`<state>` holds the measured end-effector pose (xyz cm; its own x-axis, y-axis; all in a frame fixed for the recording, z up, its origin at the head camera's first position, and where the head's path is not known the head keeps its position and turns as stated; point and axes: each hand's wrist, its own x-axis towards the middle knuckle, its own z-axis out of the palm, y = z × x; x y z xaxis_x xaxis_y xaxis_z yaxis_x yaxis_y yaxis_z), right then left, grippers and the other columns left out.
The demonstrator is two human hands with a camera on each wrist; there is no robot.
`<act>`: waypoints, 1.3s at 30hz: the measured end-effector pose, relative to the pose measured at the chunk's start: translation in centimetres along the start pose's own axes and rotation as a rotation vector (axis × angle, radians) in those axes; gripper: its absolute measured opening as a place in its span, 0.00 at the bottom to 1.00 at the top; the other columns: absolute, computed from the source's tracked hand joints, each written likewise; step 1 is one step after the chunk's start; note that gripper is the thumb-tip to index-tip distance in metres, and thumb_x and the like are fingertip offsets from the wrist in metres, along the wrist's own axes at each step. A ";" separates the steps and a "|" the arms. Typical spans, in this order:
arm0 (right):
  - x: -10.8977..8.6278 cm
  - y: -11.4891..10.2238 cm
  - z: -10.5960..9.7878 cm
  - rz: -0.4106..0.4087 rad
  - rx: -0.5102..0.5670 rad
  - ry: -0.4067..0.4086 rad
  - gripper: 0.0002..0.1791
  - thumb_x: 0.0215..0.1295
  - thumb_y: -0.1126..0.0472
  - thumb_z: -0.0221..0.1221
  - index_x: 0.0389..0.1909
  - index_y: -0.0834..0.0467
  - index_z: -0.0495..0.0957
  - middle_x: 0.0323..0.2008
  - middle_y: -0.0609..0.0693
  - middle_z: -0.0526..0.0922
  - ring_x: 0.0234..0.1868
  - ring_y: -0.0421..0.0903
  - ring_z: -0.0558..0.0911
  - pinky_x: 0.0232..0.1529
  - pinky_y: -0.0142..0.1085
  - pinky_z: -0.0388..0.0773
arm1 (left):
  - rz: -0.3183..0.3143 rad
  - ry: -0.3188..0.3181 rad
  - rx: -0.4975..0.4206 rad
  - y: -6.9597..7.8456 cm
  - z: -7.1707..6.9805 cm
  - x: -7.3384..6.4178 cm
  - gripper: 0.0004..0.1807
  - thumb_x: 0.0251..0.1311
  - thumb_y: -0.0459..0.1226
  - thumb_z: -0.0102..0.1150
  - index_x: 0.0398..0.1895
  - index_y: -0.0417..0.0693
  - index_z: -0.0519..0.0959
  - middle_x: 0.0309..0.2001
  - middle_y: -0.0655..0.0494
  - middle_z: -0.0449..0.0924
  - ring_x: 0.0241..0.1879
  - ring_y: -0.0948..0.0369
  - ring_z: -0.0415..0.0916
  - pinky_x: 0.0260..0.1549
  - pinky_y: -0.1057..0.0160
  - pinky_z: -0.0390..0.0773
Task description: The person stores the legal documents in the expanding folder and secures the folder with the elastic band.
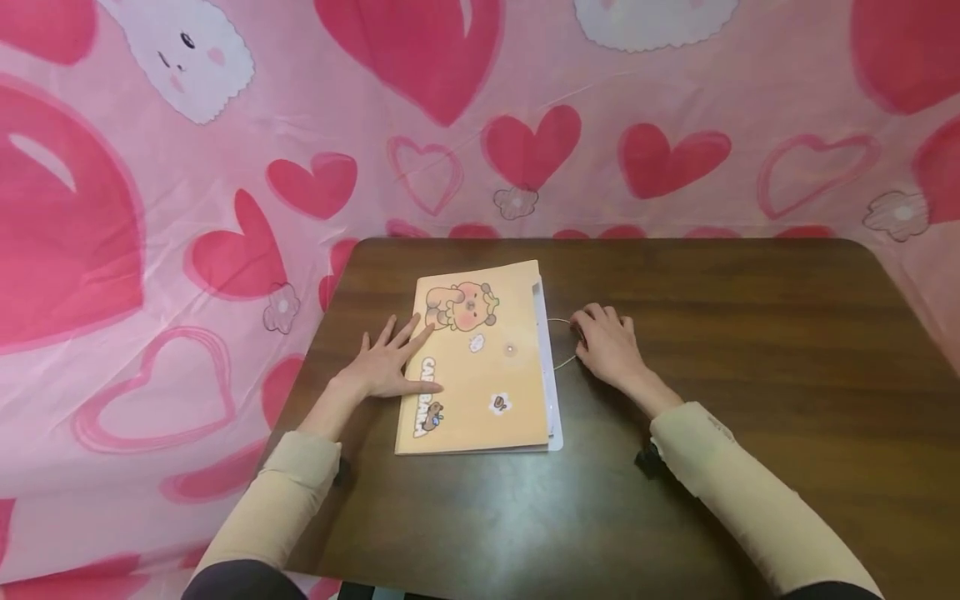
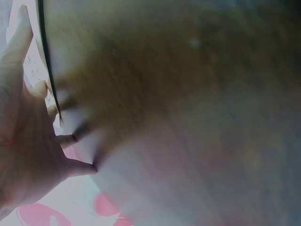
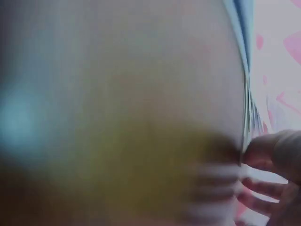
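A pale yellow folder with cartoon capybara prints lies on the table, its white inner sheets showing past the right edge. My left hand is spread with straight fingers over the folder's left edge; thumb and some fingers rest on the cover. From the folder's right side a thin elastic cord runs out as a loop. My right hand holds the loop's far end with curled fingers, low over the table. In the right wrist view the right hand shows only partly, and the cord is hard to make out.
A dark brown wooden table extends well to the right of the folder. Behind it and along the left hangs a pink cloth with red hearts. Small black devices sit under the wrists.
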<state>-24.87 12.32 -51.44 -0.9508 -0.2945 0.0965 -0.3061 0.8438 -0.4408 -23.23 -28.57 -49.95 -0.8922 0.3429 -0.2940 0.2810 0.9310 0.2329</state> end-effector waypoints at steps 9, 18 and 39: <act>3.3 2.9 0.3 0.097 0.061 -0.159 0.04 0.66 0.63 0.66 0.33 0.59 0.85 0.30 0.53 0.85 0.36 0.54 0.83 0.47 0.59 0.73 | 0.005 0.002 -0.002 -0.1 0.2 0.2 0.66 0.59 0.77 0.64 0.93 0.68 0.41 0.93 0.55 0.31 0.90 0.34 0.27 0.76 0.12 0.33; 2.1 -1.1 -2.5 0.083 0.455 -0.382 0.12 0.77 0.63 0.64 0.46 0.70 0.88 0.35 0.58 0.86 0.36 0.46 0.76 0.38 0.34 0.73 | -0.011 -0.004 -0.006 -0.3 -0.1 0.0 0.66 0.60 0.76 0.65 0.92 0.69 0.41 0.93 0.56 0.30 0.90 0.35 0.26 0.77 0.13 0.31; 2.2 -3.3 1.9 -0.350 0.195 -0.053 0.17 0.72 0.65 0.71 0.59 0.64 0.88 0.59 0.61 0.88 0.63 0.60 0.84 0.67 0.56 0.84 | -0.005 -0.027 -0.008 -0.3 0.2 0.5 0.66 0.61 0.77 0.62 0.92 0.70 0.39 0.93 0.57 0.27 0.90 0.35 0.24 0.77 0.13 0.30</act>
<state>-25.89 8.01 -51.46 -0.7856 -0.5758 0.2266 -0.5910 0.5895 -0.5507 -23.74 -28.61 -50.32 -0.8838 0.3415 -0.3198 0.2735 0.9317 0.2392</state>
